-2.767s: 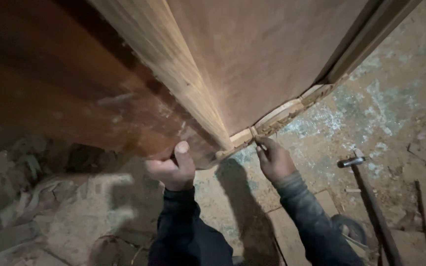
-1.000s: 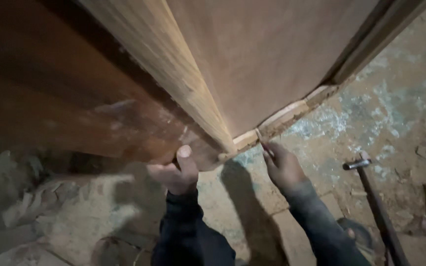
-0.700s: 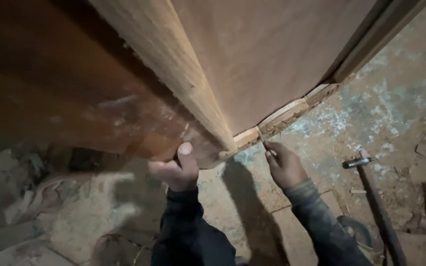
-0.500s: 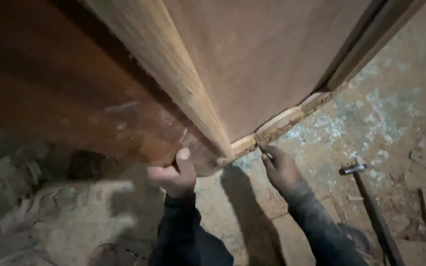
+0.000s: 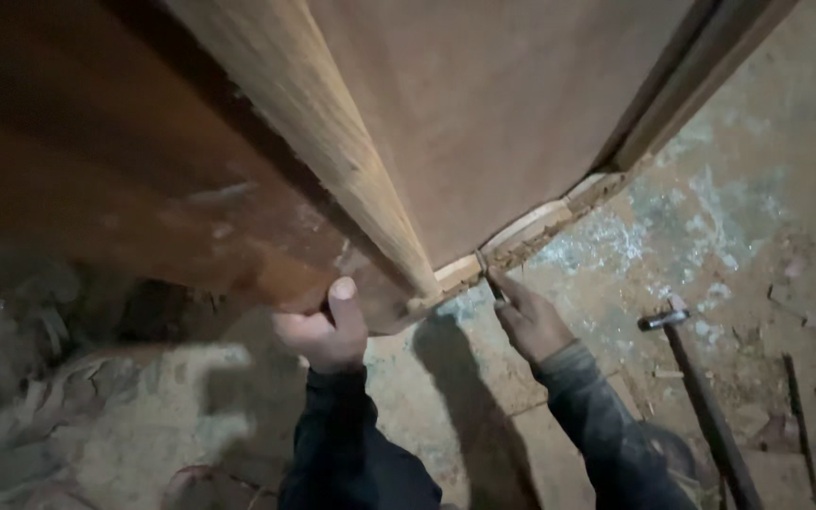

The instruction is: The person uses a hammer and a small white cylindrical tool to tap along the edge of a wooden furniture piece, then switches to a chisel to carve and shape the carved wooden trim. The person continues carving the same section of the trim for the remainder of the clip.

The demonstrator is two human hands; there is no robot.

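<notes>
A tall wooden door (image 5: 484, 123) stands on edge in front of me, its pale narrow edge (image 5: 332, 151) running down to the floor. My left hand (image 5: 325, 329) grips the bottom corner of the dark left face, thumb up against the wood. My right hand (image 5: 531, 321) holds a small thin tool (image 5: 485, 272) whose tip touches the light wooden strip (image 5: 521, 236) under the door's bottom edge. Dark sleeves cover both my forearms.
A hammer (image 5: 696, 378) with a long dark handle lies on the dusty concrete floor (image 5: 757, 217) at the right. A thin rod (image 5: 798, 416) lies beside it. Rubble and sandy debris (image 5: 96, 416) fill the lower left.
Both hands keep their places at the door's bottom corner. Only the camera view has shifted slightly.
</notes>
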